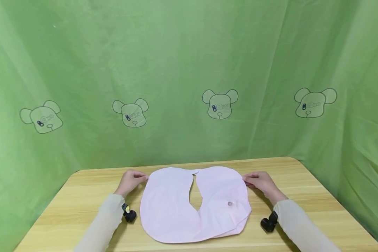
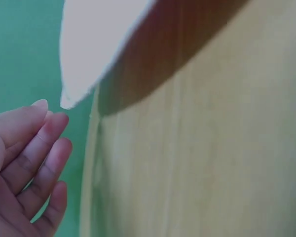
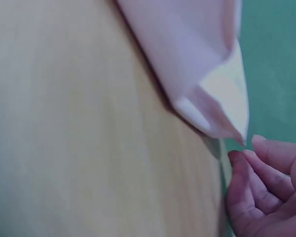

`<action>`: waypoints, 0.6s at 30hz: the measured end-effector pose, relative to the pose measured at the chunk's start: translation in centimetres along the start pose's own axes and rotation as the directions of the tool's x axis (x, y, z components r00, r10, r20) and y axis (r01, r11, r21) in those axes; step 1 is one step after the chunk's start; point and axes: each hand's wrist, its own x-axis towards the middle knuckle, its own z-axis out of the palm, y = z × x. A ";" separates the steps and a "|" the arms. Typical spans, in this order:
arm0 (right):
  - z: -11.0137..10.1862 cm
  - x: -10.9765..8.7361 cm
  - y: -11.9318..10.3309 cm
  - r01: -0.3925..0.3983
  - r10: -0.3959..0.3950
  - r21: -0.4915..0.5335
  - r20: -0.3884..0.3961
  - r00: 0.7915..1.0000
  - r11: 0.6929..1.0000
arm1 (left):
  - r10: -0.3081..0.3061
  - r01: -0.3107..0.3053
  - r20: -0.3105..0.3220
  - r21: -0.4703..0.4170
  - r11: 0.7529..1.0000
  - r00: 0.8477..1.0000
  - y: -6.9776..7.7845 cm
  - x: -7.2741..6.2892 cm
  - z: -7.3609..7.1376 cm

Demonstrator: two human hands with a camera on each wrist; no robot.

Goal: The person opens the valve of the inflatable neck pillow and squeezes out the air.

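Observation:
A pale pink bib [image 1: 170, 204] is spread above the wooden table, its neck opening in the middle and a tab across the top. My left hand [image 1: 133, 181] pinches its upper left edge between thumb and fingertips. At the upper right edge, my right hand [image 1: 260, 182] does the same. In the left wrist view, the bib's corner [image 2: 84, 64] tapers towards my fingertips, with a shadow below it. The right wrist view has a creased point of the bib [image 3: 182, 54] at my thumb and fingers. Its lower right part is folded, near a small round button [image 1: 230, 203].
The wooden table [image 1: 78, 206] has rounded far corners. Behind it hangs a green curtain [image 1: 173, 136] printed with bear heads, which also wraps round both sides. Black wrist cameras [image 1: 130, 215] hang below both sleeves.

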 end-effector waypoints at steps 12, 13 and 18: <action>-1.3 -3.6 -2.7 0.066 -0.060 -0.197 0.037 0.998 0.978 | -0.019 0.020 0.052 -0.021 1.000 0.998 2.9 -4.8 -1.9; -1.3 -4.0 -2.8 0.077 -0.069 -0.220 0.042 0.997 0.973 | -0.021 0.022 0.049 -0.016 1.000 0.999 3.0 -5.3 -2.1; -1.2 -5.9 -3.0 0.127 -0.114 -0.307 0.059 0.992 0.943 | -0.012 0.014 0.059 -0.028 1.000 0.998 3.4 -7.3 -2.8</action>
